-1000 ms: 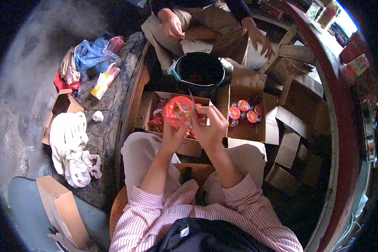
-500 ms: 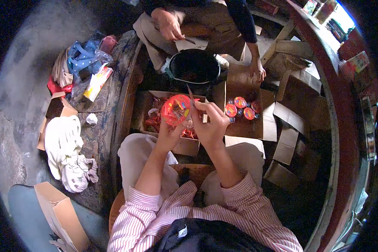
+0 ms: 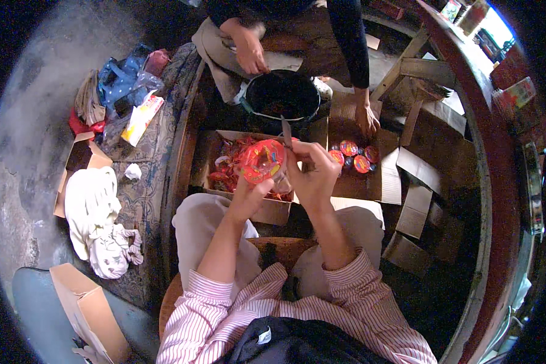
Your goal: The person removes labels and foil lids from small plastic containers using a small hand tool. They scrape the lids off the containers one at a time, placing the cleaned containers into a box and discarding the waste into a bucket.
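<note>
My left hand [image 3: 246, 198] is closed around a clear plastic cup with a red printed film lid [image 3: 262, 161], its lid tilted up toward me. In my right hand [image 3: 315, 177] is a small knife [image 3: 286, 130], blade pointing up and away, right beside the cup's rim. The lower part of the cup is partly hidden by my fingers. Beneath both hands sits an open cardboard box filled with red film scraps [image 3: 221, 165]. Several more red-lidded cups [image 3: 362, 164] stand in another cardboard box to the right.
Across from me sits a co-worker, one hand [image 3: 249, 53] by a dark bucket [image 3: 282, 116], the other [image 3: 366, 119] at the cup box. Cardboard flaps [image 3: 414, 209] spread on the right. On the left lie a white cloth [image 3: 94, 200], plastic bags [image 3: 122, 82] and a carton [image 3: 91, 309].
The cup and my knife hand have shifted slightly right. The co-worker's one hand has moved down to the bucket's rim, the other further toward the cups in the box.
</note>
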The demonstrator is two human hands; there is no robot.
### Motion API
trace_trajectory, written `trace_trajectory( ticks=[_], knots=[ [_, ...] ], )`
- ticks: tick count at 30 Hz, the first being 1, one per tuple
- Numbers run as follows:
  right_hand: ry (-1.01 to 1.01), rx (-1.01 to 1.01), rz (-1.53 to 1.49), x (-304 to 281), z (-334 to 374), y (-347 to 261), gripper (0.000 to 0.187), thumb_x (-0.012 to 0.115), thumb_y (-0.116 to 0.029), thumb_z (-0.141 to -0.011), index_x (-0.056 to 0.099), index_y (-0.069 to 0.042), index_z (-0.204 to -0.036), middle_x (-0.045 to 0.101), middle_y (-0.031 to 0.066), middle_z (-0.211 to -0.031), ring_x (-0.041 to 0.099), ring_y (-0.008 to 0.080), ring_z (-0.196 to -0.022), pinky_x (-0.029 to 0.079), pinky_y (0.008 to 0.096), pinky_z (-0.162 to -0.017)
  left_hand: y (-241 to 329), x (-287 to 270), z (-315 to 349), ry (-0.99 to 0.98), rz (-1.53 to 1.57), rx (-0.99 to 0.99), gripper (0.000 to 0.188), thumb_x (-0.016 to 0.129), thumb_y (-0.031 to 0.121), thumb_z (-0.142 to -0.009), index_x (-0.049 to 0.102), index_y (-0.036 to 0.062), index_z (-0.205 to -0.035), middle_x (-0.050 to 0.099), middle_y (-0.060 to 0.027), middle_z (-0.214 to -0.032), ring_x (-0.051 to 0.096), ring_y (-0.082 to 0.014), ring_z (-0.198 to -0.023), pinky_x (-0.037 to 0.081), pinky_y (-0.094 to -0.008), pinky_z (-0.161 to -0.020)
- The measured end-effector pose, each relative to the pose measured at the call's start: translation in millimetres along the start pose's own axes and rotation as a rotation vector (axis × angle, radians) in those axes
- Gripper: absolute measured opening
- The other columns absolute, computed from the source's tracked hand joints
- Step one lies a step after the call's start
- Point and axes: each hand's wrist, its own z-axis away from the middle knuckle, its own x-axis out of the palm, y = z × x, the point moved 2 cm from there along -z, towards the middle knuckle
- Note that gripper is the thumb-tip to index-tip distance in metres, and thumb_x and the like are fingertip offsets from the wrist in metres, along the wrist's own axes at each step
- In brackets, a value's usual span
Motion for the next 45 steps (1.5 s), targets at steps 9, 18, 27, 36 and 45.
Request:
trace_trajectory(
  ticks=[9,18,27,36,45],
  knots=[
    [-0.029,0.07,-0.048,4.8,4.4,-7.3,0.015,0.067,0.002,-0.064,0.061,0.001,-0.078,0.061,0.0085,-0.071,0.061,0.0168,-0.063,0.048,0.0255,-0.057,-9.7,-14.0,-13.1,0.019,0.112,0.012,0.055,0.047,0.02,-0.076,0.037,-0.0008,-0.125,0.046,-0.011,-0.122,0.045,-0.0218,-0.112,0.034,-0.036,-0.097],
    [0.016,-0.017,0.052,9.2,5.7,-14.4,0.012,0.066,0.004,-0.065,0.06,0.001,-0.075,0.06,0.0083,-0.066,0.06,0.0136,-0.059,0.047,0.0232,-0.052,0.4,-6.9,-14.3,0.115,-0.07,0.05,0.064,0.049,0.033,-0.075,0.034,0.0007,-0.127,0.045,-0.0118,-0.124,0.044,-0.0223,-0.115,0.032,-0.0352,-0.098],
    [0.003,0.017,0.039,11.1,9.1,-7.4,0.011,0.066,0.005,-0.065,0.06,0.002,-0.074,0.061,0.0088,-0.067,0.061,0.0135,-0.059,0.048,0.0233,-0.054,-7.8,-10.3,-9.0,0.102,0.11,-0.014,0.05,0.053,0.008,-0.076,0.039,0.003,-0.123,0.049,-0.0076,-0.117,0.048,-0.0173,-0.107,0.037,-0.0337,-0.092],
    [0.018,-0.018,0.055,8.9,6.7,-11.5,0.012,0.066,0.006,-0.065,0.06,0.002,-0.074,0.06,0.0083,-0.066,0.061,0.0126,-0.059,0.047,0.0225,-0.052,2.2,-1.0,-5.4,0.126,0.006,0.004,0.048,0.058,0.005,-0.078,0.04,0.0029,-0.122,0.052,-0.007,-0.114,0.05,-0.0166,-0.105,0.04,-0.0316,-0.09],
    [0.016,-0.016,0.044,5.8,2.3,-10.3,0.013,0.065,0.007,-0.065,0.059,0.003,-0.076,0.061,0.0094,-0.069,0.061,0.0125,-0.061,0.048,0.023,-0.054,6.3,3.2,-7.9,0.028,0.029,0.071,0.05,0.059,0.011,-0.077,0.039,0.0009,-0.122,0.052,-0.0077,-0.114,0.051,-0.0177,-0.105,0.04,-0.0325,-0.09]
  ],
)
